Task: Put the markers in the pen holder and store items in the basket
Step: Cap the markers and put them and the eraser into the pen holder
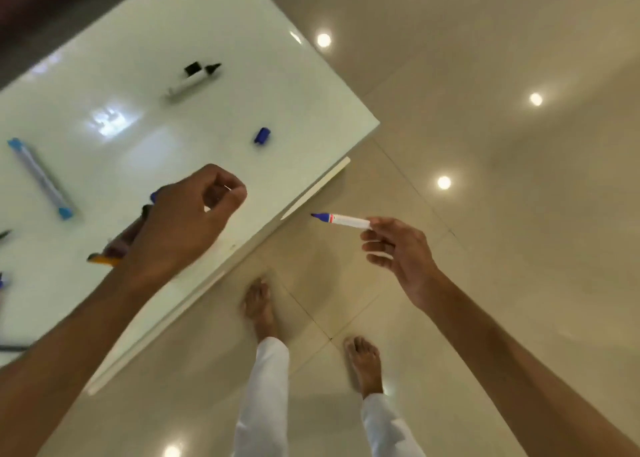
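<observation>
My right hand (394,252) pinches an uncapped blue marker (341,219) by its white barrel, over the floor just off the table's corner, tip pointing left. My left hand (187,221) hovers over the white glossy table (173,41) with fingers curled; whether it holds anything I cannot tell. A loose blue cap (262,136) lies on the table beyond my left hand. Farther back lies an uncapped black marker (192,80) with its black cap (192,68) beside it. No pen holder or basket is in view.
A long light-blue-ended tube (40,177) lies at the table's left. An orange-tipped object (104,257) is partly hidden under my left wrist. Small dark items sit at the left edge. My bare feet (259,304) stand on the shiny tiled floor right of the table.
</observation>
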{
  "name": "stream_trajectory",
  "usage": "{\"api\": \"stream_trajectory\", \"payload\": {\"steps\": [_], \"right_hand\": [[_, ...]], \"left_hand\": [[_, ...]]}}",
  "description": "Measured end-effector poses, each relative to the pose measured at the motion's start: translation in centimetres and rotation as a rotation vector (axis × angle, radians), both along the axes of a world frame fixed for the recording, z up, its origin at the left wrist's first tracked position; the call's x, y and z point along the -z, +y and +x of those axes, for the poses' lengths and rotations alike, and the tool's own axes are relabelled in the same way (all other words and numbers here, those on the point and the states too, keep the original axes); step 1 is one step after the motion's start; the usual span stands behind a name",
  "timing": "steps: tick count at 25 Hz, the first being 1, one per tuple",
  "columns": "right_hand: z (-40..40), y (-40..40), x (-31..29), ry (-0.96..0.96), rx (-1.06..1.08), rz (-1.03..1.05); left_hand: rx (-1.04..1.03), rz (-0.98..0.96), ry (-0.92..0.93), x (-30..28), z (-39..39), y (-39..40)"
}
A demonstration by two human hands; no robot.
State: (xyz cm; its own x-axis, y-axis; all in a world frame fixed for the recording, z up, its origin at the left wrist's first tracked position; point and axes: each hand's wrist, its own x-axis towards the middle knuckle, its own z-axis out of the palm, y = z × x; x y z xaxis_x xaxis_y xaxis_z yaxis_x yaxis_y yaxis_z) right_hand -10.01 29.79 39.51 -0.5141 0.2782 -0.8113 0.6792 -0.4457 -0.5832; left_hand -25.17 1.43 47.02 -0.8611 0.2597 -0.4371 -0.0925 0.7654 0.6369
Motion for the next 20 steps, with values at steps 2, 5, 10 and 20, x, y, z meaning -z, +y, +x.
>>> {"api": "stream_trajectory", "payload": {"steps": [2,5,10,20], "right_hand": [[-1.7,0.7,-1.1,0.054,0.053,0.010],[-3.4,0.8,-1.1,0.091,0.128,0.024],[-4.5,-0.6,-0.9,0.093,0.237,0.010],[-7.3,-5.0,-5.8,0.113,0.153,0.170]], "left_hand": [[0.096,-0.097,0.074,2.9,-3.5,2.5],[0.277,-0.201,0.102,8.3,-7.8,4.8],[0.447,-0.194,0.158,14.1,-11.3,6.2],[-0.791,0.723,-0.717,7.4,-10.8,6.0]]}}
